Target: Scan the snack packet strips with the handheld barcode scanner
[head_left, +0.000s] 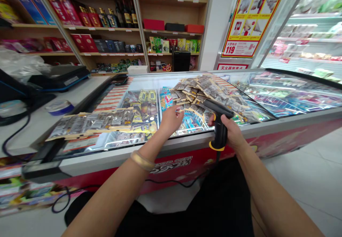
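My right hand (232, 133) is wrapped around the grip of a black barcode scanner (220, 128) with yellow trim, its head pointing left over the freezer's glass top. My left hand (171, 119) is over the glass at the near edge of a heaped pile of snack packets (197, 91). Its fingers are loosely bent and somewhat apart, and I see nothing in them. The packets are small, clear-fronted and brown-edged, with dark contents. Farther left, a row of similar packets (93, 123) lies overlapping on the freezer top.
The chest freezer (128, 149) has frozen goods under its glass. A cable (184, 185) hangs in front of it. At left, a counter (29, 132) carries a tape roll (59, 107) and a black device (60, 78). Stocked shelves (107, 28) stand behind.
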